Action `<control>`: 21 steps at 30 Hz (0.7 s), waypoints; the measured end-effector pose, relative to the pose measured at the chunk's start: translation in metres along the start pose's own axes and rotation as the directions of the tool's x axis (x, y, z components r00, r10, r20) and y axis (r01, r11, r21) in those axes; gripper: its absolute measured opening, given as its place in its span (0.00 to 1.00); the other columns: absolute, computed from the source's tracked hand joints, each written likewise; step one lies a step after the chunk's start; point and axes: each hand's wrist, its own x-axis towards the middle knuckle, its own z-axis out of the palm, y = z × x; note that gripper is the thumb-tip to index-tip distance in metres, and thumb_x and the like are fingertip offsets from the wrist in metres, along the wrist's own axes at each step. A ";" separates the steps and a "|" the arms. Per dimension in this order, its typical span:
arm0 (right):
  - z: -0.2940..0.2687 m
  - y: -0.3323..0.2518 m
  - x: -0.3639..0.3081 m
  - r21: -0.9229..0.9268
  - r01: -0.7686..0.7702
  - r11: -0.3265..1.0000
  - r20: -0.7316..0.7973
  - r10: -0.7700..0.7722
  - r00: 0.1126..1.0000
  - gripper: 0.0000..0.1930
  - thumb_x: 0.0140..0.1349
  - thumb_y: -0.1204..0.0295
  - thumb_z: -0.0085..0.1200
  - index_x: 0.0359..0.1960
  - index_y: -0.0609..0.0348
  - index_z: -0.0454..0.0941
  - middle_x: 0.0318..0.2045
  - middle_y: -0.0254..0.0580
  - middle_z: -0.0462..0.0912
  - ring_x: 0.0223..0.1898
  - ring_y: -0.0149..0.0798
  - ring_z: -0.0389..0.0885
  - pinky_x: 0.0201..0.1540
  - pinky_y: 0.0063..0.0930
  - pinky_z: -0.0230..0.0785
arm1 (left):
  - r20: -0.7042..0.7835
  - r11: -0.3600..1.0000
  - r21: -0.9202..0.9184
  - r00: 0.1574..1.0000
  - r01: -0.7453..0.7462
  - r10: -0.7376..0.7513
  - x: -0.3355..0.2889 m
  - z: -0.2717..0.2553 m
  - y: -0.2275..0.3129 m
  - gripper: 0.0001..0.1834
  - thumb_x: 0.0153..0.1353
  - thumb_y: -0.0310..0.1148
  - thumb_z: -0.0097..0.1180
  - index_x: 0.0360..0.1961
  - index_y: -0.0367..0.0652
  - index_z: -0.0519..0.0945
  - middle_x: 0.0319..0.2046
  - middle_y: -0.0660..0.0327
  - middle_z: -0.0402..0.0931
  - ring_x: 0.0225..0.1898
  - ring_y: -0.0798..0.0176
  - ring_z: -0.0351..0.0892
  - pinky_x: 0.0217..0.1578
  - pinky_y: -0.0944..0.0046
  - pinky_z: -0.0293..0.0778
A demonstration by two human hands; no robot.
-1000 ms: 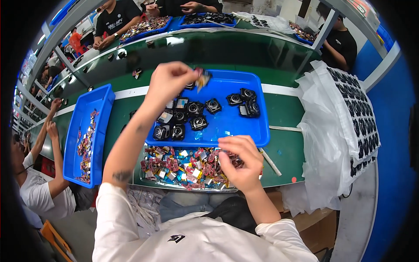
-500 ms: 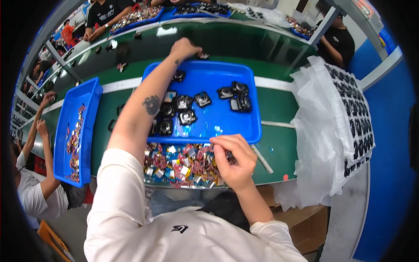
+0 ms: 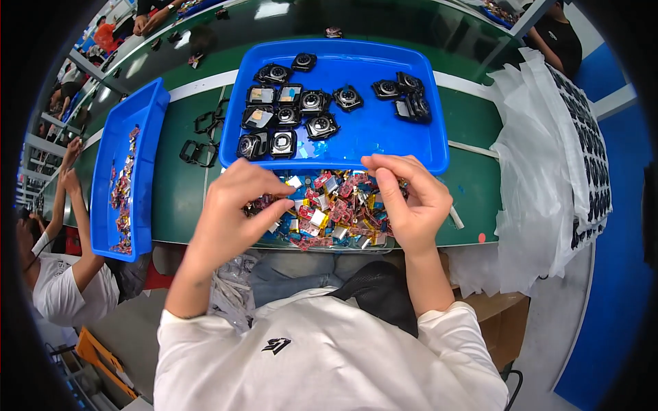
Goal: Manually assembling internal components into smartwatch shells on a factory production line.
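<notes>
A blue tray (image 3: 384, 154) lies on the green bench, holding several black watch cases (image 3: 320, 126) with round lens-like backs. Some cases show pale or silver insides. Against its near side is a pile of small electronic parts (image 3: 343, 212), with red flex boards, silver blocks and yellow tape. Over the left end of this pile hovers my left hand (image 3: 236, 205), thumb and forefinger apart, nothing visible between them. My right hand (image 3: 418, 205) is curled at the tray's near rim, thumb and forefinger pinched together; whatever they may hold is hidden.
A second blue tray (image 3: 147, 205) with small parts stands at left. Loose black frames (image 3: 199, 152) lie between the trays. At right are white plastic sheets (image 3: 524, 157) and a panel of black parts (image 3: 593, 137). A small part (image 3: 334, 32) sits on the far belt; co-workers are around.
My left hand has come back from the far belt to the parts pile, leaving a small part on the belt. My right hand stays pinched near the tray rim. The view has shifted.
</notes>
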 end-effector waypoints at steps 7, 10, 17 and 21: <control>0.007 -0.029 -0.002 0.393 -0.358 0.847 0.046 0.371 0.927 0.09 0.59 0.84 0.49 0.40 0.71 0.78 0.29 0.52 0.83 0.32 0.39 0.83 0.39 0.27 0.77 | -0.245 0.999 0.023 0.968 -0.041 0.045 -0.021 0.026 0.011 0.11 0.41 0.23 0.66 0.30 0.42 0.82 0.28 0.62 0.76 0.32 0.59 0.70 0.33 0.63 0.67; 0.008 -0.028 -0.004 0.365 -0.309 0.878 0.004 0.331 0.944 0.06 0.59 0.83 0.51 0.37 0.72 0.79 0.30 0.50 0.83 0.31 0.35 0.83 0.36 0.23 0.77 | -0.190 0.991 0.067 0.974 -0.114 0.125 -0.010 0.036 0.015 0.15 0.42 0.24 0.65 0.35 0.43 0.82 0.31 0.63 0.75 0.33 0.58 0.69 0.34 0.62 0.67; 0.001 -0.030 -0.004 -0.001 -0.198 0.980 0.093 0.197 0.976 0.04 0.54 0.78 0.57 0.30 0.66 0.80 0.24 0.42 0.82 0.24 0.32 0.79 0.29 0.23 0.71 | -0.194 0.993 0.072 0.975 -0.094 0.107 -0.011 0.047 0.017 0.18 0.43 0.23 0.63 0.39 0.43 0.81 0.35 0.59 0.74 0.37 0.56 0.68 0.38 0.61 0.66; 0.004 -0.030 -0.004 -0.240 -0.058 0.969 0.213 0.111 0.971 0.08 0.46 0.80 0.58 0.30 0.62 0.79 0.26 0.40 0.80 0.29 0.37 0.76 0.31 0.27 0.67 | -0.279 0.995 0.058 0.956 -0.077 0.090 -0.020 0.051 0.016 0.18 0.41 0.27 0.65 0.38 0.46 0.80 0.33 0.62 0.73 0.36 0.57 0.68 0.37 0.58 0.65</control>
